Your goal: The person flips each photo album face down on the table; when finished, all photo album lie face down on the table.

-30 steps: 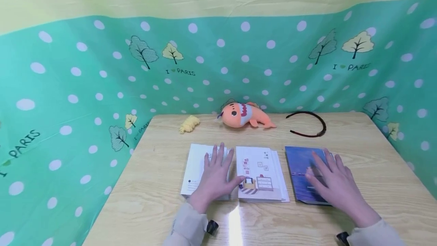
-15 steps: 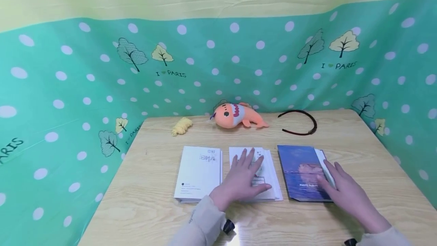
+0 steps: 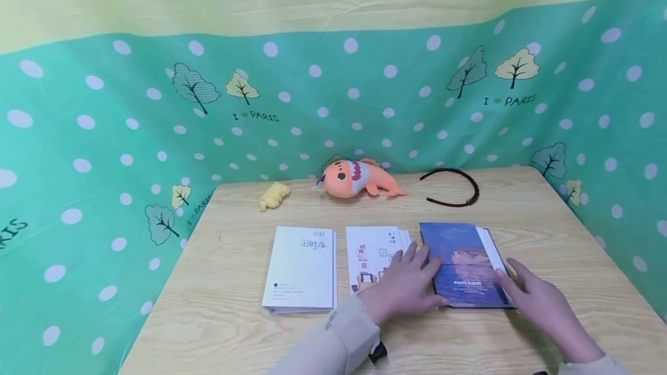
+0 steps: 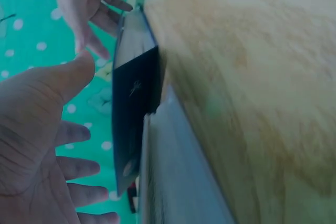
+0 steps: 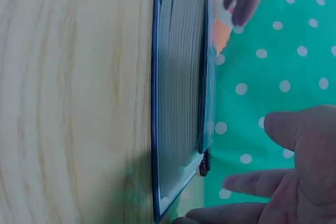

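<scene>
The left hand (image 3: 401, 282), fingers spread and relaxed, hides the lower right of the middle white booklet (image 3: 372, 250) and touches the blue photo album (image 3: 461, 262). The album lies flat on the tabletop (image 3: 547, 230), long axis pointing away, cover up, small title blurred. The right hand (image 3: 539, 300), open, rests at its right edge.
</scene>
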Demonstrator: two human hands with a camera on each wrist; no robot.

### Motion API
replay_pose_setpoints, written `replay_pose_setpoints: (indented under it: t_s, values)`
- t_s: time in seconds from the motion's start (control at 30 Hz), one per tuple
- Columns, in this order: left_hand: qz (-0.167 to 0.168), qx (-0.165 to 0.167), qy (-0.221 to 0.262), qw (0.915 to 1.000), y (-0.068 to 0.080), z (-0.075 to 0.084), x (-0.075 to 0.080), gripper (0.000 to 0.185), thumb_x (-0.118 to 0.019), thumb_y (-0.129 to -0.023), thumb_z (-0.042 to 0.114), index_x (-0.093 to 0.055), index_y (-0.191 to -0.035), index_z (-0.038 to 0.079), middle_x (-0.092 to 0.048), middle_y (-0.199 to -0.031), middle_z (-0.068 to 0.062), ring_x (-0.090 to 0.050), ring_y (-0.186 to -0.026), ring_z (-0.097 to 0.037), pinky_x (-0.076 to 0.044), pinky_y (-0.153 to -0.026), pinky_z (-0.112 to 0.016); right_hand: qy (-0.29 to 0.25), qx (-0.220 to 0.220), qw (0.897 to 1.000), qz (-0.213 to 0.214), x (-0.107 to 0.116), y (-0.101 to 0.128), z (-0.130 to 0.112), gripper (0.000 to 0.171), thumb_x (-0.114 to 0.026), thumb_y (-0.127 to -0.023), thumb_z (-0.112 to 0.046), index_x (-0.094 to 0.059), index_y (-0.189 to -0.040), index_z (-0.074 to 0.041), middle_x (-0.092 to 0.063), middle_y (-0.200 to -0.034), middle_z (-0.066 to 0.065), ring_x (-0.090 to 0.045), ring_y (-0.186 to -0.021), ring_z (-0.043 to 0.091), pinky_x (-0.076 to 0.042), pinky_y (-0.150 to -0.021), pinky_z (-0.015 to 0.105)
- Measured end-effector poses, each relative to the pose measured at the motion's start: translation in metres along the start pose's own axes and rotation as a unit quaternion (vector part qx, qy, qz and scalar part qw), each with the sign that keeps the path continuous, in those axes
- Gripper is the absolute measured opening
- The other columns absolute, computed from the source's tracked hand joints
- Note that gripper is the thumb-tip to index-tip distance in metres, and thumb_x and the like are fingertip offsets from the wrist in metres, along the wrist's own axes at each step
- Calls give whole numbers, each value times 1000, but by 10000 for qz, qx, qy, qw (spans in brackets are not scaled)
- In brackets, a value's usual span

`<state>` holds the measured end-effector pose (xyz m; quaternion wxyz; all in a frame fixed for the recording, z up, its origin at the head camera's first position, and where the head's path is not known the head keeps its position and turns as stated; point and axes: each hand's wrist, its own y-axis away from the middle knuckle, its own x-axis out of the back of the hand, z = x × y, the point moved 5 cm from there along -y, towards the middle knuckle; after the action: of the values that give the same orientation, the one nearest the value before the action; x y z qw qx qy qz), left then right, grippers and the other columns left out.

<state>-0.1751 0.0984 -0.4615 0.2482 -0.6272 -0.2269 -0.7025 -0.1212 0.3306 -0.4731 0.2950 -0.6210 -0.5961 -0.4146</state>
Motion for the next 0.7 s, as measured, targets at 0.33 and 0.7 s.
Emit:
replay_pose_setpoints:
  t_s: [0.33,0.7]
  values:
    - [-201,97,-305,9993,-9,9,-13,73,-42,-93,66,-35,-152,24,-27,-158,-10,-28,-143,-30,-36,-110,-43,-815,-189,9965,11,1,-1,7,70,-38,-103,-45,-36,-139,16,-50,-127,40,-48,-115,58,-41,-87,67]
    - [-92,56,-497,9987,-11,15,-14,71,-44,-95,61,-40,-150,15,-31,-154,-19,-30,-142,-33,-31,-113,-34,-2679,-926,9562,-730,1,-9,11,77,-34,-104,-45,-14,-147,16,-21,-145,44,-37,-126,57,-49,-92,51]
